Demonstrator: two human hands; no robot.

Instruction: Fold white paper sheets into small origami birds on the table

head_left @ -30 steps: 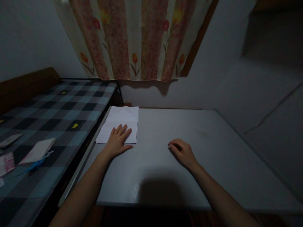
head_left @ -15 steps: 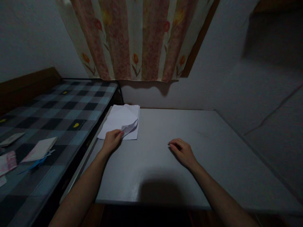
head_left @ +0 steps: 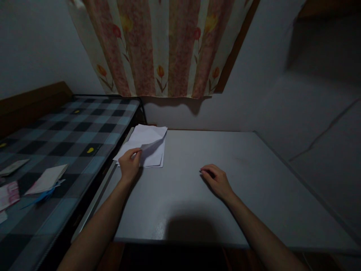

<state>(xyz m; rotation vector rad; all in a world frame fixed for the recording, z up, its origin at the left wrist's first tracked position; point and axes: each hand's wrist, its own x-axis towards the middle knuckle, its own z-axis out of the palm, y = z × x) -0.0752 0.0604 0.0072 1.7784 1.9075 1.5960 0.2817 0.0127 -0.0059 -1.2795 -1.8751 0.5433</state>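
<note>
My left hand (head_left: pixel 129 164) is closed in a pinch on the front edge of a sheet of paper (head_left: pixel 150 134). The sheet is lifted and bent over a stack of white paper (head_left: pixel 153 159) at the table's back left. Its right side curls up, with a shadowed gap beneath. My right hand (head_left: pixel 217 180) rests on the tabletop well to the right of the stack, fingers curled and thumb against the fingertips. A small dark spot shows at those fingertips; I cannot make out whether it is an object.
The pale table (head_left: pixel 194 148) reaches the wall under a striped tulip curtain (head_left: pixel 160 49). At left stands a bed with a checked mattress (head_left: pixel 109 113). On it lie a folded booklet (head_left: pixel 47 178), a blue item (head_left: pixel 45 196) and a pink-and-white packet (head_left: pixel 8 195).
My left hand has moved slightly left and away from me, drawing the sheet's near edge up and leftward so more of the stack beneath shows. My right hand has stayed in place.
</note>
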